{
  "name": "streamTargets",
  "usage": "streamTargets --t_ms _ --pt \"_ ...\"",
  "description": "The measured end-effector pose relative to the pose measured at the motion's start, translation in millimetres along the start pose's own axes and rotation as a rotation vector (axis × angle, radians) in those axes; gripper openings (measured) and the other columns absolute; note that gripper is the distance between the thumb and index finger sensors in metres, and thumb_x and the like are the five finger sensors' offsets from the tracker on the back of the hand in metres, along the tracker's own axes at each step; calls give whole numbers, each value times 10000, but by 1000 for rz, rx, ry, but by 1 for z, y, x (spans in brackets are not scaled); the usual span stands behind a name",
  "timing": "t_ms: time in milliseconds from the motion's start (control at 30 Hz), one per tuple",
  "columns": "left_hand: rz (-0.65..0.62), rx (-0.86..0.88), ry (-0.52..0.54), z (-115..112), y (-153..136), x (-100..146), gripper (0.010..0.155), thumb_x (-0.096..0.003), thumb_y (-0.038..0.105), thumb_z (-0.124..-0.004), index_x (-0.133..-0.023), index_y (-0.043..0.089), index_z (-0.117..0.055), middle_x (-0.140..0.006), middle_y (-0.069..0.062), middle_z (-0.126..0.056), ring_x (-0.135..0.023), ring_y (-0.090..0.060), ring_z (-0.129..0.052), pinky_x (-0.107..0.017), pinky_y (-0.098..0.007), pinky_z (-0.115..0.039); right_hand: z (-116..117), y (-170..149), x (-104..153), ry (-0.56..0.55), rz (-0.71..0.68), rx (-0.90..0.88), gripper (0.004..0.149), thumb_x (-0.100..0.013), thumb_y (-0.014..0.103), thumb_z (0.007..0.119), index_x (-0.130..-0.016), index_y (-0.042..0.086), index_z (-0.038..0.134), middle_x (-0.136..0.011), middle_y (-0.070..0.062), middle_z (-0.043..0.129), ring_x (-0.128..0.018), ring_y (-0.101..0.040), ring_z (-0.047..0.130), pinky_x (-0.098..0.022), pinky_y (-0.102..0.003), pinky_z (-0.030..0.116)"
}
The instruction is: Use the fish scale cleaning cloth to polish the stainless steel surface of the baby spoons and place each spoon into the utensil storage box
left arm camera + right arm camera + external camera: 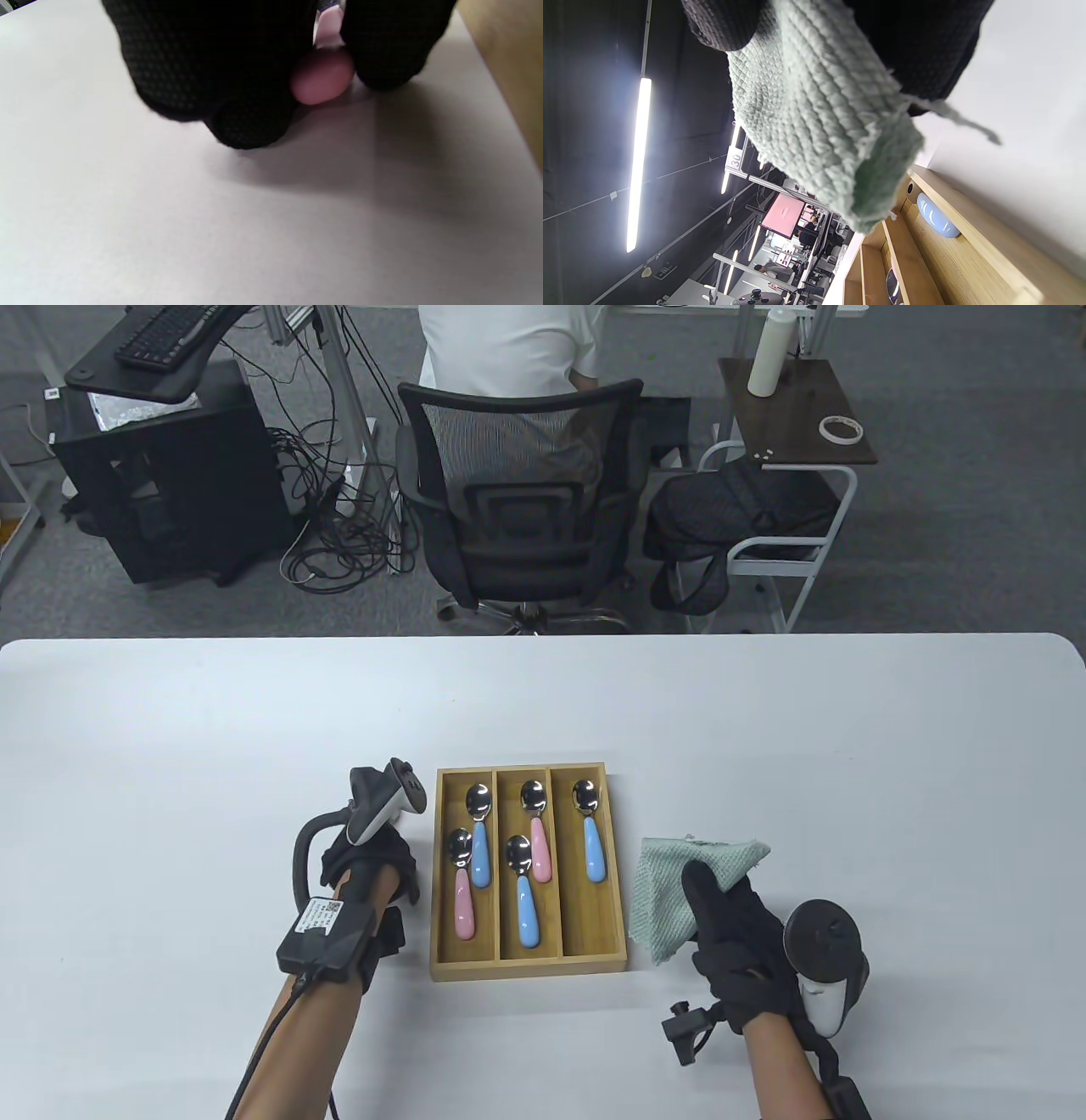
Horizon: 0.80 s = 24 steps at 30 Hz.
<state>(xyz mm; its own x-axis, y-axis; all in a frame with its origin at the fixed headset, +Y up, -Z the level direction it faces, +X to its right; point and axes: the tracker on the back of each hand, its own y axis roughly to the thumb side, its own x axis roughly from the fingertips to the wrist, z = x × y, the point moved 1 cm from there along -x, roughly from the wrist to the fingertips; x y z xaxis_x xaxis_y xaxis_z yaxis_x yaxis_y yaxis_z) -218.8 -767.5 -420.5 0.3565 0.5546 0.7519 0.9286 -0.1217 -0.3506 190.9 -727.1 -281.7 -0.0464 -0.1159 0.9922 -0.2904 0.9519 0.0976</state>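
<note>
A wooden utensil box (530,965) with three compartments holds several baby spoons with pink or blue handles: two on the left (479,840), two in the middle (524,903) and one on the right (592,844). My left hand (373,861) rests on the table just left of the box. In the left wrist view its gloved fingers (237,84) grip a pink spoon handle (322,76) close above the tabletop. My right hand (721,903) holds the pale green fish scale cloth (670,891) right of the box, thumb on top; the right wrist view shows the cloth (818,114) hanging from its fingers.
White table (170,780) all round the box. Beyond the far edge stand an office chair (517,500) with a seated person, a black cabinet (161,483) and a side table (797,415). The box wall (517,63) lies close to my left hand's right.
</note>
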Motion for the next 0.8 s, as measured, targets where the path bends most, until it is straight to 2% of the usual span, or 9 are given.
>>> streamTargets --t_ms 67,167,267,367,467,533,600,800 --pt "-11 12 -1 -1 -2 1 661 -582 482 -800 -999 -19 -696 -819 -104 -913 -560 -194 -1074 -374 -319 -969 0 0 0 2 -1 2 561 -660 458 597 -1016 26 567 -831 -56 860 -596 -210 1020 -447 -365 919" --pt "-42 88 8 -4 -10 5 626 -623 441 -710 -1021 -41 -660 -846 -125 -891 -589 -210 -1057 -400 -339 -952 1 0 0 21 1 -5 567 -660 460 594 -1020 22 562 -835 -63 857 -602 -216 1018 -451 -371 917" --pt "-133 218 91 -6 -27 19 595 -652 394 -597 -1051 -46 -580 -885 -126 -830 -623 -230 -1017 -437 -382 -914 5 -1 -1 68 8 -22 586 -661 468 583 -1030 13 548 -852 -84 846 -620 -239 1008 -463 -389 907" --pt "-230 370 153 -1 -45 39 584 -659 373 -549 -1070 -41 -511 -916 -137 -767 -652 -264 -980 -473 -424 -882 9 0 -2 113 1 -29 608 -659 480 580 -1044 13 528 -879 -110 826 -650 -270 992 -484 -412 893" --pt "-437 623 177 4 -59 65 580 -660 368 -534 -1079 -31 -488 -924 -130 -747 -669 -272 -962 -492 -442 -866 14 2 0 153 -13 -48 621 -652 488 598 -1058 27 513 -926 -145 790 -704 -312 965 -519 -446 872" --pt "-641 734 205 4 -60 85 578 -662 370 -530 -1091 -12 -470 -944 -124 -730 -698 -277 -949 -514 -453 -855 17 4 1 192 -27 -78 632 -647 491 615 -1066 32 504 -952 -159 770 -737 -334 948 -542 -470 856" --pt "-864 779 236 -1 -56 109 571 -662 367 -527 -1105 13 -455 -968 -120 -713 -733 -282 -937 -543 -465 -845 21 7 3 249 -39 -132 630 -641 482 637 -1069 39 503 -965 -168 760 -755 -349 937 -555 -488 843" --pt "-1169 810 225 -23 -35 154 559 -657 367 -526 -1112 48 -464 -978 -90 -716 -746 -278 -935 -558 -478 -839 33 13 8 365 -82 -209 630 -640 474 642 -1078 45 498 -986 -187 743 -781 -365 922 -575 -504 829"
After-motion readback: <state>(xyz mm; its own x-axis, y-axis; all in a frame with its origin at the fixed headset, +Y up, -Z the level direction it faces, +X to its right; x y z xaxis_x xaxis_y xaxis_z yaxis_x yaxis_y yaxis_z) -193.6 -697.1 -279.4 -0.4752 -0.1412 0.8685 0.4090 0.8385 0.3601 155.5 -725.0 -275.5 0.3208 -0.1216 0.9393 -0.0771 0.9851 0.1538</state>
